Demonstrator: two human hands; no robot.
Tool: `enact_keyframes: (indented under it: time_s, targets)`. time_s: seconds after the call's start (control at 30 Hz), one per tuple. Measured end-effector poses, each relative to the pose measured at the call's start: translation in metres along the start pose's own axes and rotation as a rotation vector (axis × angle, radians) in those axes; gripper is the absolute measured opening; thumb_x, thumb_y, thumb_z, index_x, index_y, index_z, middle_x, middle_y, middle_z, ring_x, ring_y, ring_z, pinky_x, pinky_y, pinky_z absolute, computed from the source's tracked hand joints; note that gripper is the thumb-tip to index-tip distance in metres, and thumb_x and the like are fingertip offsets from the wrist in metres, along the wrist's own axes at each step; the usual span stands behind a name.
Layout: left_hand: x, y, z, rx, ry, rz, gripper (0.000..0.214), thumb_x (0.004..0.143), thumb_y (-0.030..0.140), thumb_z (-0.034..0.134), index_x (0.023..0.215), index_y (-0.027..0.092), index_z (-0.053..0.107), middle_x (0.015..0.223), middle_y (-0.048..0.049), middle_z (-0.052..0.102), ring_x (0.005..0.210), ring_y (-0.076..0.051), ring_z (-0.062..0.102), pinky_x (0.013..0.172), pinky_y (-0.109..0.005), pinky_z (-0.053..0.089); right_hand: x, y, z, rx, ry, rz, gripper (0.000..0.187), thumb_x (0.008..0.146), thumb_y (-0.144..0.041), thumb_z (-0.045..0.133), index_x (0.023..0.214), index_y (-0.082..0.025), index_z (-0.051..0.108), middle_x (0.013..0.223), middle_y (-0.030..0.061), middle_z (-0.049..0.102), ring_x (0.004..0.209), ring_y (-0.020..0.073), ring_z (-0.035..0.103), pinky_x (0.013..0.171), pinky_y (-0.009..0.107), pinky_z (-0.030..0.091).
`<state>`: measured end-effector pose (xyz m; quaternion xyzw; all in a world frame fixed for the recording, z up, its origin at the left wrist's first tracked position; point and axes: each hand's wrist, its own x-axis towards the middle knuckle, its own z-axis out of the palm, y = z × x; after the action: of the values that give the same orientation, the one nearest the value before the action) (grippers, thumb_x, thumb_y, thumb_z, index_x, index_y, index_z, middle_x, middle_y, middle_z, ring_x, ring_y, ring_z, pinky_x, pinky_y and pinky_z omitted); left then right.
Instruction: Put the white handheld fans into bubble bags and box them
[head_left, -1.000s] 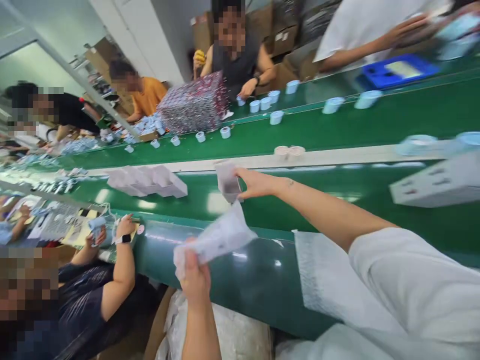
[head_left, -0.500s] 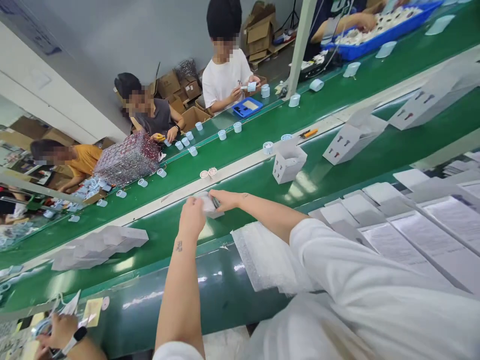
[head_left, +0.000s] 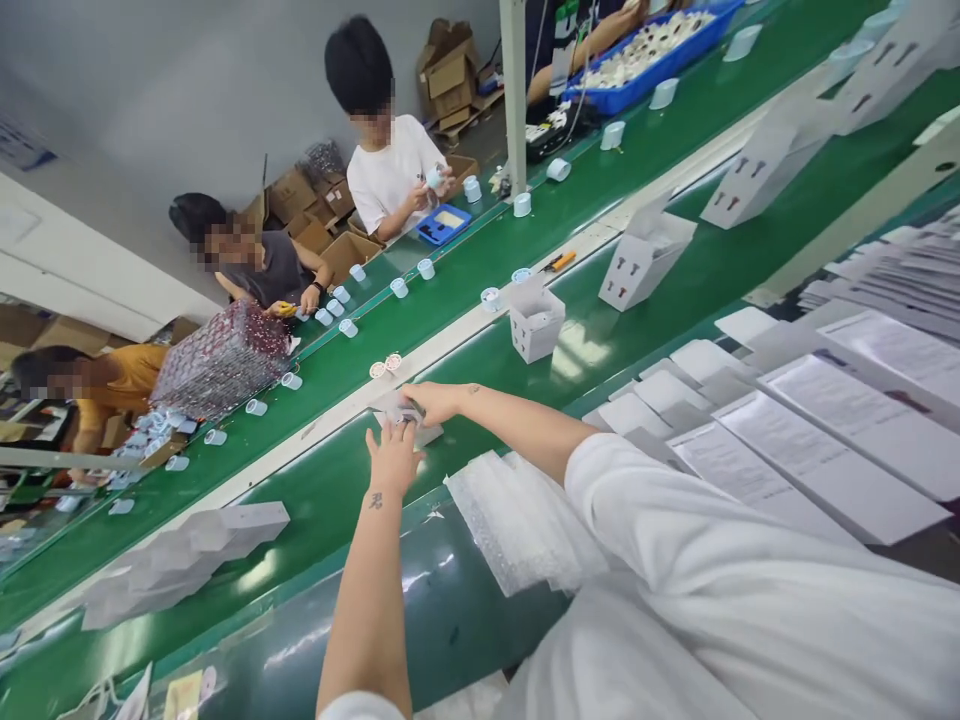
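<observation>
Both my hands meet over a small white box (head_left: 411, 418) on the near green conveyor belt (head_left: 315, 490). My right hand (head_left: 433, 400) reaches in from the right and lies on top of the box, fingers curled on it. My left hand (head_left: 394, 458) comes from below with its fingers up against the box's near side. A stack of clear bubble-wrap bags (head_left: 517, 520) lies just right of my hands on the belt's rim.
White boxes (head_left: 535, 322) with printed dots ride the belt further right, and more white boxes (head_left: 180, 555) lie to the left. Stacks of printed leaflets (head_left: 825, 440) fill the right side. Several people work across the far belt among small blue cups (head_left: 397, 288).
The view has swung right, away from the neighbour on my left. My left hand, which held a clear bag a second ago, has joined my right hand at the small white box on the belt.
</observation>
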<state>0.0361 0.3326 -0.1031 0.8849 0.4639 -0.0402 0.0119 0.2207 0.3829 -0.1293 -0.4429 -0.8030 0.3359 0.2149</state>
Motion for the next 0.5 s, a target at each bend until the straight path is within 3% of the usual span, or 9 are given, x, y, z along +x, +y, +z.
enact_keyframes:
  time_s: [0.07, 0.13, 0.23, 0.37, 0.5]
  targets:
    - [-0.005, 0.007, 0.003, -0.094, 0.162, 0.007, 0.041, 0.085, 0.026, 0.058, 0.126, 0.023, 0.054, 0.140, -0.0139, 0.049, 0.137, -0.035, 0.031, 0.110, -0.063, 0.016, -0.005, 0.007, -0.008, 0.000, -0.012, 0.028, 0.047, 0.061, -0.014, 0.067, 0.103, -0.017, 0.045, 0.092, 0.0022, 0.059, 0.073, 0.0145, 0.052, 0.061, 0.022, 0.038]
    - [-0.020, 0.013, 0.009, -0.278, 0.343, -0.010, 0.033, 0.086, 0.028, 0.057, 0.118, 0.021, 0.060, 0.134, -0.0152, 0.054, 0.132, -0.032, 0.039, 0.109, -0.057, 0.025, -0.009, 0.013, -0.014, 0.001, 0.000, 0.063, 0.049, 0.061, -0.015, 0.069, 0.104, -0.018, 0.045, 0.093, 0.0022, 0.060, 0.074, 0.0147, 0.053, 0.062, 0.022, 0.039]
    - [-0.069, 0.016, 0.025, -0.655, 0.405, -0.118, 0.019, 0.085, 0.030, 0.058, 0.098, 0.021, 0.068, 0.109, -0.0118, 0.067, 0.109, -0.026, 0.059, 0.099, -0.045, 0.043, -0.016, 0.017, -0.024, -0.010, 0.029, 0.117, 0.048, 0.063, -0.016, 0.069, 0.105, -0.017, 0.046, 0.093, 0.0031, 0.061, 0.075, 0.0158, 0.055, 0.063, 0.023, 0.040]
    - [-0.160, 0.018, 0.057, -1.013, 0.309, -0.580, 0.018, 0.081, 0.034, 0.060, 0.083, 0.020, 0.070, 0.085, -0.0061, 0.070, 0.085, -0.020, 0.064, 0.084, -0.035, 0.049, -0.027, 0.030, -0.041, -0.081, 0.031, 0.147, 0.044, 0.067, -0.015, 0.070, 0.105, -0.017, 0.050, 0.099, 0.0052, 0.064, 0.081, 0.0170, 0.059, 0.069, 0.025, 0.042]
    - [-0.242, 0.018, 0.091, -1.145, 0.407, -1.096, 0.025, 0.080, 0.040, 0.057, 0.075, 0.016, 0.065, 0.068, -0.0026, 0.063, 0.068, -0.016, 0.058, 0.071, -0.029, 0.047, -0.028, 0.072, -0.050, -0.249, 0.031, 0.318, 0.044, 0.066, -0.012, 0.075, 0.105, -0.015, 0.055, 0.094, 0.0093, 0.068, 0.073, 0.0142, 0.060, 0.065, 0.026, 0.041]
